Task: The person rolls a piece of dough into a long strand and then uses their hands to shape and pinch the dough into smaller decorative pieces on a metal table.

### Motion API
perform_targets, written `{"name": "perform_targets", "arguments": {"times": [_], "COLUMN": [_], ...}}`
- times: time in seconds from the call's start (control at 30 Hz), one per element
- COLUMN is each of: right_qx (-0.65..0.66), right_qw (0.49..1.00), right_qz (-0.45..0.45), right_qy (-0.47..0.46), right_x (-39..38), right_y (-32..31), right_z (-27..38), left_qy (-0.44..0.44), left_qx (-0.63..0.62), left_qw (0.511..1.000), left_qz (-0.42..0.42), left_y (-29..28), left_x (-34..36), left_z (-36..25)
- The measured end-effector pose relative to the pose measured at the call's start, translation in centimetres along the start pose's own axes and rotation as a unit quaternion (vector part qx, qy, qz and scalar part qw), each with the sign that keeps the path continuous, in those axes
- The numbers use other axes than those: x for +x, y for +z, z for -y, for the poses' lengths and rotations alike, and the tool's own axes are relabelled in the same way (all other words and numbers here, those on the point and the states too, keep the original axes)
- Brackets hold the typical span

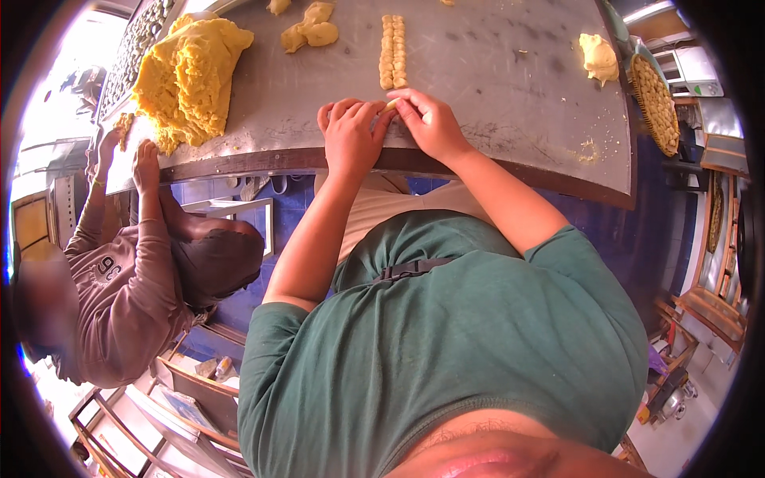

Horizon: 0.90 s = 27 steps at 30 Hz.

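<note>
Dough piece point(391, 103), pale yellow, slim and smooth, sits right in the grip point(392, 104), only a sliver of it peeking out between the fingertips! Left hand point(353, 131) and right hand point(430, 119) meet over the near part of the worktop point(494, 95), both closed on that one soft sliver, pressing in from either side; how much more of it the fingers cover, I cannot tell. Just beyond the grip, look at this: a double row of dough bits point(393, 52), small, rounded and knobbly, packed end to end in two straight lines that run away from the hands. Well off to the grip's left stands the giant of the worktop, a big dough mound point(191, 76), deep yellow, craggy, its face rough and crumbly. Between that mound and the double row, farther out than the grip, lie smoother lumps point(320, 33), paler and rounded. Far to the right of the grip, one more pale lump point(598, 59), irregular and soft-edged, and a little nearer, a scatter of yellow crumbs point(588, 150). Beneath it all the worktop runs flat and grey, smudged and scratched, with a brown edge on the near side. Left of the grip, by the mound, another person point(131, 295) in a greyish-brown top is at that same edge.
</note>
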State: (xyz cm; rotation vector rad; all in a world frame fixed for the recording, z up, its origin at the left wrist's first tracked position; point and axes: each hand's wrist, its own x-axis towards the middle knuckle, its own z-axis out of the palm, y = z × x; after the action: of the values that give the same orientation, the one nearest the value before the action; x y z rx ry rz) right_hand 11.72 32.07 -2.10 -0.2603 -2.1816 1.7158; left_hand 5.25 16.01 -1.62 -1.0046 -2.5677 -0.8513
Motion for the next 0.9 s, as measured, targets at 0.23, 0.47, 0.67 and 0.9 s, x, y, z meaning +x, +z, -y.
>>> {"name": "perform_targets", "arguments": {"times": [0.23,0.47,0.67,0.9], "right_qx": [-0.079,0.001,-0.318,-0.54], "right_qw": [0.995,1.0,0.923,0.835], "right_qz": [0.055,-0.029,-0.136,-0.016], "right_qy": [-0.018,0.0,-0.171,-0.105], "right_x": [-0.3,1.4,14.2,17.9], "right_y": [-0.2,-0.5,-4.0,-4.1], "right_z": [0.2,-0.4,-3.6,-5.1], "left_qy": [0.026,0.059,0.028,0.014], "left_qx": [-0.012,-0.057,-0.061,-0.073], "left_qw": [1.0,0.996,0.998,0.997], "left_qz": [0.005,-0.018,-0.012,-0.016], "left_y": [-0.2,-0.6,-0.5,-0.4], "left_x": [-0.1,-0.5,0.4,0.3], "left_z": [0.2,0.4,-0.4,0.1]}}
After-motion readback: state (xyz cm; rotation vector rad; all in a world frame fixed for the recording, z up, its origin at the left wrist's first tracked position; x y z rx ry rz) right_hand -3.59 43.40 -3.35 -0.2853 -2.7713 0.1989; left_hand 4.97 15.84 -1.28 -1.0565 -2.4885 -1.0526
